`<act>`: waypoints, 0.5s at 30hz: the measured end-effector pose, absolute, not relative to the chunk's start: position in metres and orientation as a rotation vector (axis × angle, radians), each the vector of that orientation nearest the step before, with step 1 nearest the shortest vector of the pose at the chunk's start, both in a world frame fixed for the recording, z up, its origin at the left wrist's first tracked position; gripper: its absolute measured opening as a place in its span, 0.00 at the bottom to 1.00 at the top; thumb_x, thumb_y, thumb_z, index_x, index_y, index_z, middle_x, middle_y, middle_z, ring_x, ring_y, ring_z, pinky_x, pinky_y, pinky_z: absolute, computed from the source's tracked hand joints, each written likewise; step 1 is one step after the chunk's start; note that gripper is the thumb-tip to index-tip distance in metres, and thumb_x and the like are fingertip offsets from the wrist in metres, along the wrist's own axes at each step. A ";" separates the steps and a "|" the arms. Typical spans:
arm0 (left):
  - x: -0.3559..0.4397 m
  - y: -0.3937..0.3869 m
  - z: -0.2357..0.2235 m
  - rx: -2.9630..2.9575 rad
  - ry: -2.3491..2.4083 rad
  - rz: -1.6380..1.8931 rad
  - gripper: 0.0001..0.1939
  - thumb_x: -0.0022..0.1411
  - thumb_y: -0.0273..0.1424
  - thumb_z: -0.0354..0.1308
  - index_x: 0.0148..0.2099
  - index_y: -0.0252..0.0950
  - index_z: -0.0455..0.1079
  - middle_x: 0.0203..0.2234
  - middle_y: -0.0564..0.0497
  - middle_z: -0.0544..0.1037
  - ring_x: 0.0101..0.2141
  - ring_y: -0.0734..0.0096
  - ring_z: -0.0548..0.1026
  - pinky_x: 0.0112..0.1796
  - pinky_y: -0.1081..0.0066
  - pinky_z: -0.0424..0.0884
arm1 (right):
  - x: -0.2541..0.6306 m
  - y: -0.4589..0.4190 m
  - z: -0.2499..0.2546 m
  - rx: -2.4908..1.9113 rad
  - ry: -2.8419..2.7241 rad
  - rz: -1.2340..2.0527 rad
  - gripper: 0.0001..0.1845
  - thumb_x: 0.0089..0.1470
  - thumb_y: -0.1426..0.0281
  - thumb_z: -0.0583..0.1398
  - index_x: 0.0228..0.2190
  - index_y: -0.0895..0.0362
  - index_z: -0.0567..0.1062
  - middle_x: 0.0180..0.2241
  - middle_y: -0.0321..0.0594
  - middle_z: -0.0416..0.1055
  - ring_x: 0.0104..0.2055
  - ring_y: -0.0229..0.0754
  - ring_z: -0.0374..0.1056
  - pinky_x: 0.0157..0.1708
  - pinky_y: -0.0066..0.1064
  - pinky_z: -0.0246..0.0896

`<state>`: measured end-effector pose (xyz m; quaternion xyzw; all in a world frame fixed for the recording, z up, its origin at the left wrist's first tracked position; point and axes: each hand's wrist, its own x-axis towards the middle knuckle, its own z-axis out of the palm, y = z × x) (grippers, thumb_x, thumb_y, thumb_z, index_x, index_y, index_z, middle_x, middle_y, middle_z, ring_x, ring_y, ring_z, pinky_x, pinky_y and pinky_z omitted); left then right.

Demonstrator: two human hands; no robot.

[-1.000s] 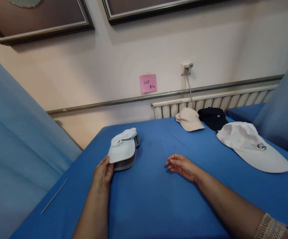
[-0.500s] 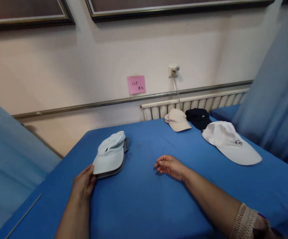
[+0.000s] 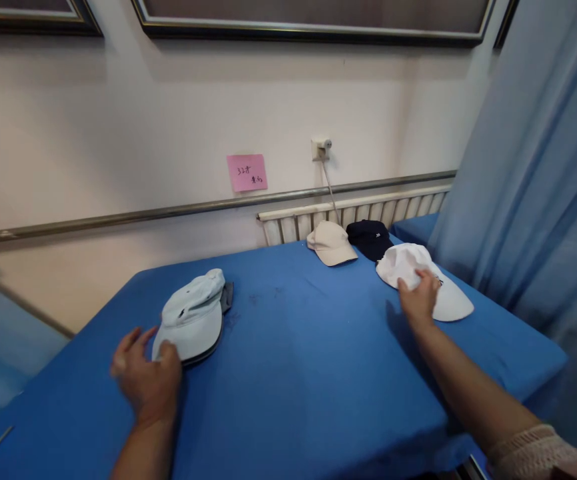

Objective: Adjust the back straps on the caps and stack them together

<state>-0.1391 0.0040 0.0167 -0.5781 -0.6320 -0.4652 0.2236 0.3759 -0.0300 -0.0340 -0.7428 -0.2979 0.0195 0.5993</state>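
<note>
My right hand (image 3: pixel 419 297) reaches across the blue table (image 3: pixel 308 360) and closes on the crown of a white cap (image 3: pixel 421 280) at the far right. My left hand (image 3: pixel 144 375) rests at the near left, fingers spread, its fingertips at the brim of a pale blue cap (image 3: pixel 192 315). That cap lies stacked on a grey cap (image 3: pixel 226 298), of which only the edge shows.
A beige cap (image 3: pixel 331 242) and a black cap (image 3: pixel 369 238) lie at the table's far edge, by a radiator (image 3: pixel 348 213). Blue curtains (image 3: pixel 533 173) hang close on the right. A pink note (image 3: pixel 247 173) and a wall socket with a cord are on the wall.
My right hand left the middle of the table and moved right onto the white cap. My left hand slid back from the pale blue cap's brim. The view turned to the right.
</note>
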 end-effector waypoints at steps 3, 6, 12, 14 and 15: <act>-0.085 -0.008 0.010 -1.960 -1.612 -1.277 0.13 0.60 0.31 0.52 0.45 0.33 0.71 0.50 0.41 0.71 0.53 0.52 0.69 0.55 0.51 0.64 | 0.433 -0.027 -0.036 -2.054 -0.610 -0.243 0.38 0.44 0.59 0.63 0.54 0.64 0.65 0.62 0.62 0.50 0.60 0.68 0.50 0.54 0.57 0.48; -0.041 -0.017 -0.004 -2.371 -1.527 -1.204 0.13 0.61 0.30 0.51 0.46 0.35 0.71 0.50 0.42 0.72 0.52 0.55 0.69 0.53 0.53 0.66 | 0.463 -0.023 -0.042 -2.241 -0.784 -0.147 0.25 0.50 0.62 0.58 0.47 0.62 0.74 0.51 0.59 0.68 0.54 0.64 0.60 0.50 0.53 0.53; -0.002 -0.019 -0.035 -2.834 -1.676 -1.325 0.16 0.57 0.26 0.53 0.48 0.36 0.70 0.49 0.43 0.73 0.48 0.59 0.73 0.52 0.54 0.68 | 0.450 -0.032 -0.046 -2.109 -0.901 -0.083 0.22 0.54 0.62 0.53 0.43 0.60 0.77 0.36 0.49 0.75 0.39 0.51 0.68 0.40 0.39 0.59; 0.010 -0.017 -0.038 -2.892 -1.882 -1.502 0.17 0.56 0.27 0.56 0.49 0.36 0.69 0.46 0.43 0.75 0.43 0.62 0.75 0.48 0.57 0.71 | 0.426 -0.039 -0.040 -1.891 -0.962 -0.017 0.23 0.54 0.58 0.54 0.41 0.60 0.78 0.34 0.45 0.76 0.36 0.48 0.67 0.37 0.35 0.60; 0.017 -0.015 -0.038 -2.894 -2.031 -1.624 0.18 0.54 0.27 0.58 0.50 0.36 0.69 0.44 0.43 0.76 0.42 0.62 0.76 0.47 0.57 0.72 | 0.411 -0.041 -0.036 -1.780 -0.995 0.041 0.23 0.54 0.56 0.54 0.39 0.60 0.78 0.32 0.43 0.75 0.33 0.47 0.67 0.34 0.33 0.60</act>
